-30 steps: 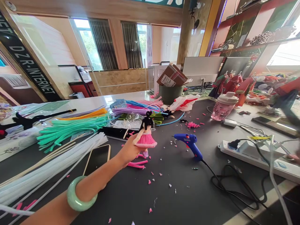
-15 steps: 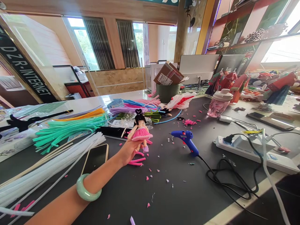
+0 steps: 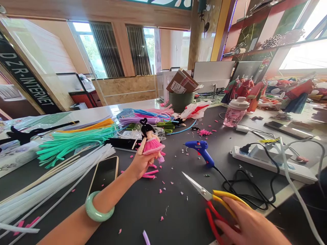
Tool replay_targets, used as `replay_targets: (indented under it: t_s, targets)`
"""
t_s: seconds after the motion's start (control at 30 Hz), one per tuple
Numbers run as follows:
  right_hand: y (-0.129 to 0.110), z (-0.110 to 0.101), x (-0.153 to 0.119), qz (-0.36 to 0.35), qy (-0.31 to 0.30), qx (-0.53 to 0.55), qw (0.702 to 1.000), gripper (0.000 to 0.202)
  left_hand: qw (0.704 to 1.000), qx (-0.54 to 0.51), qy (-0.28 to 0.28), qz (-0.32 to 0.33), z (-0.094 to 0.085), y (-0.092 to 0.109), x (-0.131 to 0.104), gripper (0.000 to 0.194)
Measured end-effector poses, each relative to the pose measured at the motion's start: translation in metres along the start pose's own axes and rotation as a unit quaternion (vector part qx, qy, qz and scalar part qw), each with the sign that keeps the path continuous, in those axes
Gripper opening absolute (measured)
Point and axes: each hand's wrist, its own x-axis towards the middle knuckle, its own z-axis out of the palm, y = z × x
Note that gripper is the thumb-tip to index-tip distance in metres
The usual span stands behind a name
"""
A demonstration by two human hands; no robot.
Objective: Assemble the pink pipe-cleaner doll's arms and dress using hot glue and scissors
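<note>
My left hand (image 3: 139, 165), with a pale green bangle (image 3: 99, 207) on its wrist, is closed around the lower part of a small doll (image 3: 152, 144) with black hair and a pink skirt, held up above the desk. At the lower right, my right hand (image 3: 245, 217) grips scissors (image 3: 203, 191) with one yellow and one red handle. Their blades look closed and point up and to the left. Beyond the scissors a blue glue gun (image 3: 200, 151) lies on its side. Pink pipe cleaner pieces (image 3: 150, 174) rest below the doll.
Bundles of white (image 3: 84, 170) and green pipe cleaners (image 3: 74, 139) lie at left beside a phone (image 3: 104, 175). On the right are a white power strip (image 3: 276, 165), looped black cable (image 3: 240, 187) and a pink bottle (image 3: 235, 112). Small scraps dot the dark desk (image 3: 143, 211).
My right hand has come into view from the lower right with the scissors. My left hand still holds the doll, which has tilted and shifted slightly left.
</note>
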Motion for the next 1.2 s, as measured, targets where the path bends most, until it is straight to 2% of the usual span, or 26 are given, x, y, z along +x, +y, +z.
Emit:
replay_targets:
  t_s: [0.1,0.17,0.23,0.3,0.43,0.57,0.67,0.83,0.93,1.03,1.13,1.2]
  targets:
    - [-0.02,0.016,0.027,0.001,0.036,-0.094,0.995,0.017,1.0,0.001,0.004,-0.004,0.0,-0.001,-0.002,0.096]
    - [-0.029,0.024,0.037,0.015,0.027,-0.124,0.992,0.01,1.0,0.003,0.004,-0.011,-0.001,-0.003,-0.002,0.094]
    - [-0.037,0.024,0.047,0.01,0.02,-0.126,0.992,0.003,1.0,0.003,0.004,-0.015,-0.001,-0.005,-0.003,0.091]
    - [-0.047,0.017,0.059,0.004,0.01,-0.118,0.993,0.009,1.0,0.002,0.004,-0.017,-0.001,-0.007,-0.003,0.089]
    - [-0.075,0.003,0.095,0.0,-0.023,-0.066,0.998,0.012,1.0,-0.004,0.003,-0.013,0.003,-0.012,-0.008,0.084]
    - [-0.098,0.007,0.132,0.012,-0.066,0.003,0.998,0.023,1.0,-0.008,0.01,0.001,0.01,-0.017,-0.017,0.064]
    - [-0.103,0.014,0.147,0.02,-0.091,0.056,0.994,0.025,1.0,-0.014,0.015,0.012,0.013,-0.019,-0.021,0.049]
    - [-0.094,0.024,0.152,0.051,-0.088,0.163,0.981,0.006,0.999,-0.026,0.034,0.033,0.014,-0.021,-0.019,0.047]
    - [-0.088,0.032,0.153,0.081,-0.079,0.258,0.959,0.004,0.998,-0.029,0.044,0.036,0.013,-0.023,-0.018,0.048]
    - [-0.084,0.038,0.154,0.119,-0.087,0.364,0.92,0.002,0.998,-0.028,0.049,0.036,0.011,-0.025,-0.018,0.047]
    - [-0.081,0.041,0.155,0.153,-0.121,0.465,0.863,0.011,0.998,-0.025,0.044,0.034,0.01,-0.027,-0.019,0.046]
    - [-0.08,0.042,0.157,0.171,-0.152,0.532,0.816,0.015,0.999,-0.023,0.036,0.031,0.01,-0.027,-0.019,0.049]
